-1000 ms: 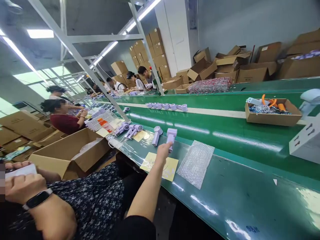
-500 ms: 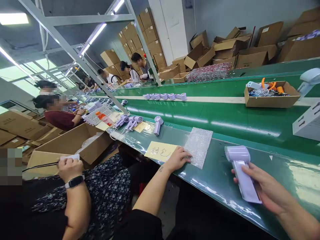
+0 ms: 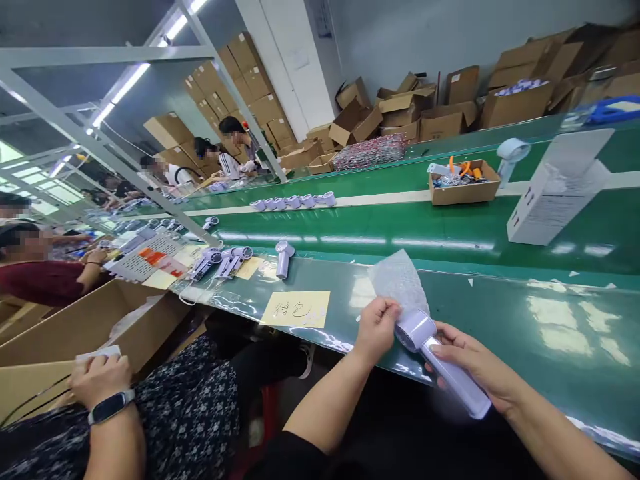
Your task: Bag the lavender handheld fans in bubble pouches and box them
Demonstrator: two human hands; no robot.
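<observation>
My right hand grips a lavender handheld fan by its handle, tilted with the round head towards the left. My left hand pinches the near edge of a bubble wrap bag, which is lifted off the green bench mat. The fan's head meets the bag close to my left fingers; whether it is inside the mouth cannot be made out. Left of my hands lies a yellow paper sign with handwriting, and beyond it stands another lavender fan.
A row of lavender fan parts lies along the green conveyor. Farther right are a cardboard tray of coloured parts and an open white box. A co-worker's arm with a watch is close on my left.
The bubble wrap bag has been picked up off the bench by my left hand. My right hand has brought the fan leftwards to it. The view has turned to the right.
</observation>
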